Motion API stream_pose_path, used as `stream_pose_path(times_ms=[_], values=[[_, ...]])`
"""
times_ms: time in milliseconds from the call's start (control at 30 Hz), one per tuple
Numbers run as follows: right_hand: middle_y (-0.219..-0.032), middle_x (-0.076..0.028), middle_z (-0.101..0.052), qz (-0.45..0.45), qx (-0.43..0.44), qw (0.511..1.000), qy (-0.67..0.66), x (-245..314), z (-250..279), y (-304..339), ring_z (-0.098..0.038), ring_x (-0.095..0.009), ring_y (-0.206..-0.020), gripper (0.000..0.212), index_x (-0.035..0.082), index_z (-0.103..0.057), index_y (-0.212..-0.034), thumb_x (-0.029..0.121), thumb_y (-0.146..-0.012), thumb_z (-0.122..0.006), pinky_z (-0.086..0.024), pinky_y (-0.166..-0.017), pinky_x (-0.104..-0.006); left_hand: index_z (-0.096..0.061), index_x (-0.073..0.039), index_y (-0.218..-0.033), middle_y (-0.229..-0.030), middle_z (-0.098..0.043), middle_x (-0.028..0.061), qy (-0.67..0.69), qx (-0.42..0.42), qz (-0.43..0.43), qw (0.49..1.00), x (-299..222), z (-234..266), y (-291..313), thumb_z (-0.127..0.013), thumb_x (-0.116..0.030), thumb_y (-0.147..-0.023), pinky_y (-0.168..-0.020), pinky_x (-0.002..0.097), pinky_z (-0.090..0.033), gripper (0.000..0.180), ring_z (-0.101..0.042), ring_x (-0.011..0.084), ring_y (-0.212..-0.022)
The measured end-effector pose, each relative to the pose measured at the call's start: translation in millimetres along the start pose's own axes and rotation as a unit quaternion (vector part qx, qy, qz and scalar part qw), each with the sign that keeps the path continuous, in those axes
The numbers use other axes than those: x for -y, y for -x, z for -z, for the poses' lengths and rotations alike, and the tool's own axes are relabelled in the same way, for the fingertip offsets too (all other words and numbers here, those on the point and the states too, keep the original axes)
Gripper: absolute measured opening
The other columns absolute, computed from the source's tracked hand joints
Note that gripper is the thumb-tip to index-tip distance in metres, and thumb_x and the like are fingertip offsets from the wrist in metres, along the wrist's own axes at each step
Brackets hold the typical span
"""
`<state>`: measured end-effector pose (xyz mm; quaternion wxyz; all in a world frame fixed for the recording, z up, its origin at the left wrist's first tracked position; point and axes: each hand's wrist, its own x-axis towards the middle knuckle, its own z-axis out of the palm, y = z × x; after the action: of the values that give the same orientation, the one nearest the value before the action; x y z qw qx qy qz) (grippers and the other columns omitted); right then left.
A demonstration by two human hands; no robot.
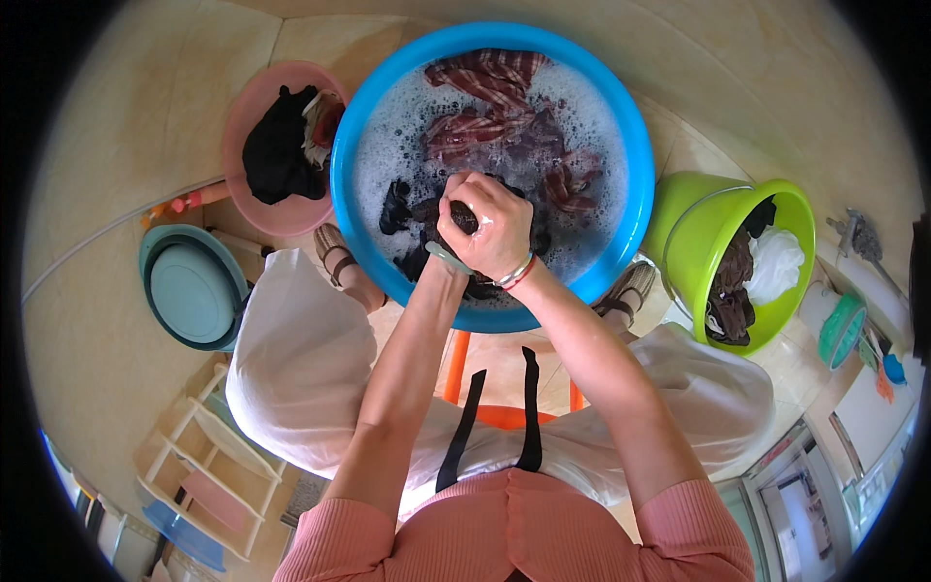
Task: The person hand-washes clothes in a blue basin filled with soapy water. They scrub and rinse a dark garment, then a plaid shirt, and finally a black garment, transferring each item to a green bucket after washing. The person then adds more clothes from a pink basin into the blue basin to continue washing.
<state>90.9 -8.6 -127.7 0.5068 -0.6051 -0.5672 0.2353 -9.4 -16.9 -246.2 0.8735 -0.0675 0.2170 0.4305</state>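
Observation:
My two hands are closed together over the blue basin (634,189), which holds sudsy water. My right hand (501,229) wraps round a bunched dark cloth (464,217) that shows between the fingers. My left hand (449,231), with a pale green bangle at its wrist, grips the same cloth, its fingers partly hidden by the right hand. More dark cloth lies in the water under and beside both hands. Beyond them a dark red plaid garment (465,136) floats, half sunk in foam.
A pink basin (236,155) with dark clothes stands at the left, near a grey-blue basin (194,291). At the right a green bucket (673,228) holds brown and white cloth. My knees and sandalled feet flank the blue basin. A white rack (218,441) stands lower left.

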Motion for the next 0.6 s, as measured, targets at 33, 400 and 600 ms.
stream_pose_path(times_ms=[33, 400, 600], values=[[-0.076, -0.009, -0.062, -0.011, -0.004, 1.000, 0.010, -6, -2, 0, -0.064, -0.029, -0.066, 0.009, 0.007, -0.062, -0.076, 0.011, -0.075, -0.070, -0.051, -0.056, -0.0352, -0.059, -0.013, -0.103, -0.095, -0.057, 0.0011, -0.004, -0.033, -0.011, 0.999, 1, -1, 2, -0.050, -0.030, -0.100, -0.084, 0.0305, -0.047, 0.019, -0.056, 0.0161, -0.091], [-0.115, -0.015, -0.058, -0.189, -0.001, 0.954, 0.232, -140, 38, 34, -0.055, -0.038, -0.106, 0.041, 0.009, -0.062, -0.113, 0.040, -0.087, -0.068, -0.046, -0.089, -0.0457, -0.051, -0.019, -0.137, -0.147, -0.045, 0.0057, -0.376, -0.291, -0.044, 0.878, -21, -69, -4, -0.060, -0.048, -0.094, -0.110, 0.0326, -0.031, 0.054, -0.039, 0.0223, -0.137], [-0.116, -0.014, -0.061, -0.214, 0.199, 0.890, 0.350, -186, 32, 72, -0.049, -0.037, -0.113, 0.054, 0.007, -0.059, -0.122, 0.035, -0.078, -0.076, -0.040, -0.100, -0.0487, -0.034, -0.032, -0.150, -0.160, -0.022, 0.0050, -0.514, -0.312, -0.075, 0.795, -16, -68, -2, -0.063, -0.048, -0.091, -0.100, 0.0594, -0.031, 0.068, -0.025, 0.0287, -0.144]])
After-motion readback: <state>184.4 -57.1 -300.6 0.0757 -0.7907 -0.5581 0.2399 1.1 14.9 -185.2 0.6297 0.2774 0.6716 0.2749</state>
